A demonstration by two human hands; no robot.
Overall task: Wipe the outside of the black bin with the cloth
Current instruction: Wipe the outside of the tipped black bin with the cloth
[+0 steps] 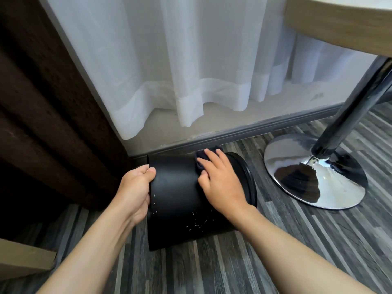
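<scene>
The black bin (178, 200) lies on its side on the grey plank floor, one end to the left and the ringed end to the right. Small white specks dot its lower side. My left hand (135, 187) grips the bin's left edge, thumb on the outer wall. My right hand (220, 179) lies flat on the upper right part of the bin and presses a dark cloth (201, 159) against it. Only the cloth's far edge shows past my fingers.
A chrome table base (297, 166) with a dark pole (347, 115) stands right of the bin, under a round wooden tabletop (339, 24). White sheer curtains (191, 71) and a grey skirting board (254, 132) run behind. A dark brown curtain (42, 102) hangs at the left.
</scene>
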